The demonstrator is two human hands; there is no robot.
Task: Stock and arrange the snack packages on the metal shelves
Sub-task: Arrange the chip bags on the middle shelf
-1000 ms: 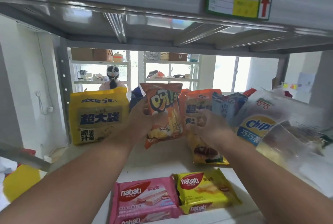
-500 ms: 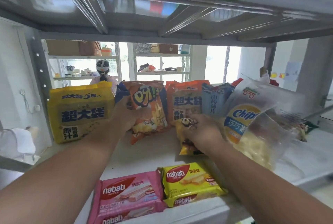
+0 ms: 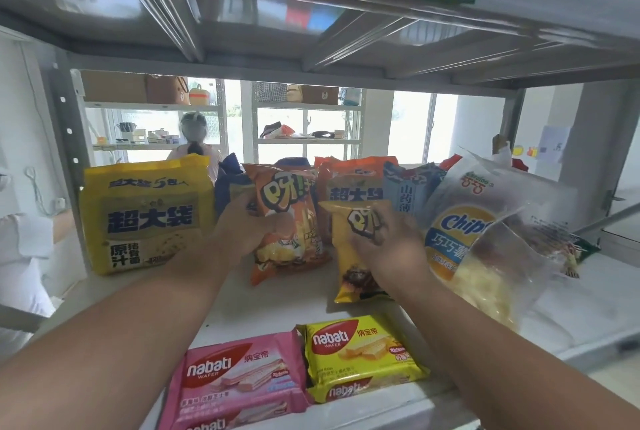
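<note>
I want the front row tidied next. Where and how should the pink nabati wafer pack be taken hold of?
Probably across its short width near the middle, coming down from above and the front. The pink nabati wafer pack lies flat at the shelf front edge, its right side close against the yellow nabati pack, so a sideways approach looks blocked. Both hands are busy with chip bags.

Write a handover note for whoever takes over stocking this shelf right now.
Left hand grips the orange chip bag, upright mid-shelf. Right hand holds the yellow chip bag just beside it, also upright. Done: big yellow noodle pack stands at the left; more bags stand along the back. Left: set both chip bags in the row; pink wafer pack and yellow wafer pack lie flat at the front edge; the clear bag leans at the right.
</note>
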